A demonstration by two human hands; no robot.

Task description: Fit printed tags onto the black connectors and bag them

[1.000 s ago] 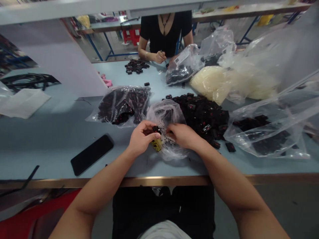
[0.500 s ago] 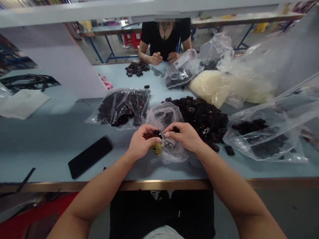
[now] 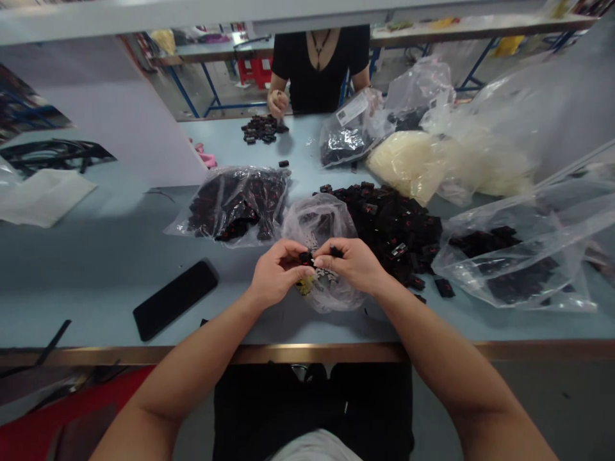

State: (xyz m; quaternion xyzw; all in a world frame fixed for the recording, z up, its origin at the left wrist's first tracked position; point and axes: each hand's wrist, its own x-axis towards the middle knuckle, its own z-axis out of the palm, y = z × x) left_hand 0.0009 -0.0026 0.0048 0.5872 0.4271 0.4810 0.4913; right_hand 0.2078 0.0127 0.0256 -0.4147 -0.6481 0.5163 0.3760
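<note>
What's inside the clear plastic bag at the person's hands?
Small whitish pieces show inside the bag. The left hand and right hand hide some of it, so anything beneath them can't be seen.

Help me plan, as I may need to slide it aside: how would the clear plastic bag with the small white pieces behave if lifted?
The clear plastic bag would probably sag and fold, since its thin film is wrinkled. It may feel light, as only small white pieces show inside. They could spill if tipped, because they look loose.

Crinkled, glossy clear plastic bag (image 3: 334,221)
</note>
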